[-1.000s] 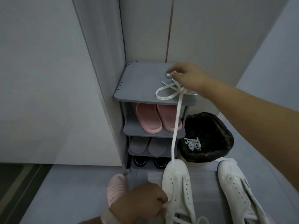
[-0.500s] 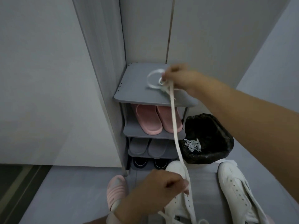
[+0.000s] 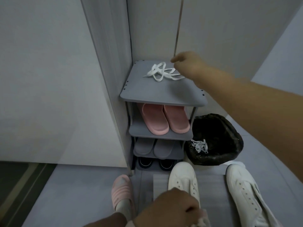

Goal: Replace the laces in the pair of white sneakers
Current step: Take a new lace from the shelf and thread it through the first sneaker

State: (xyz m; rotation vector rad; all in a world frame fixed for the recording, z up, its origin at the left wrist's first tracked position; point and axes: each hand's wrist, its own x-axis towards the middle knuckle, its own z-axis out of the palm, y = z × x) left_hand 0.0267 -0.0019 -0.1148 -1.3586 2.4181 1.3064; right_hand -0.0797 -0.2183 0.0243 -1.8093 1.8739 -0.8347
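Two white sneakers stand on the floor, the left one point(image 3: 183, 179) and the right one point(image 3: 242, 189), both with bare eyelets. A loose white lace point(image 3: 162, 73) lies in a heap on the top board of the grey shoe rack point(image 3: 164, 95). My right hand point(image 3: 188, 66) hovers just right of the lace, fingers loosely apart and holding nothing. My left hand point(image 3: 170, 208) is closed over the rear of the left sneaker and hides its opening. Another bundle of white laces point(image 3: 199, 145) lies in the black bin point(image 3: 219, 128).
The rack sits in a corner between wall panels. It holds pink slippers point(image 3: 164, 118), grey slippers point(image 3: 154, 146) and black shoes point(image 3: 154, 163) below. The bin stands right of the rack. My foot in a pink slipper point(image 3: 122, 189) is left of the sneakers.
The lace stretched from the left sneaker up to my right hand. It has come free of the shoe, and my right hand has let it drop on the rack top.
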